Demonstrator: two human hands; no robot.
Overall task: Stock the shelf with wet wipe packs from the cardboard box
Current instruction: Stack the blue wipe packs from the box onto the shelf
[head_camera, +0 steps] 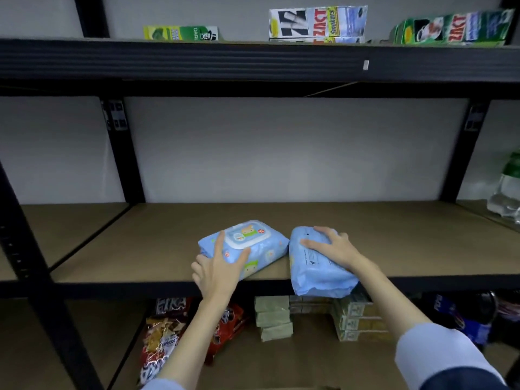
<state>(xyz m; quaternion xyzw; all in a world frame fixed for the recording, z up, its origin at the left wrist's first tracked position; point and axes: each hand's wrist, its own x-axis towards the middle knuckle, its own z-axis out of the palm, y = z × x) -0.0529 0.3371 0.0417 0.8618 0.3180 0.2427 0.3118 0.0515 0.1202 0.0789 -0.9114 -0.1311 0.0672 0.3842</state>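
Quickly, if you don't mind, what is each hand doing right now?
Left hand: open, fingers spread flat on the left wet wipe pack.
Right hand: open, fingers spread on the right wet wipe pack.

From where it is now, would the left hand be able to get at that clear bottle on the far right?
Probably not easily. The left hand rests on the left pack, while the bottle stands at the far right edge, beyond the right hand, its pack and a black upright.
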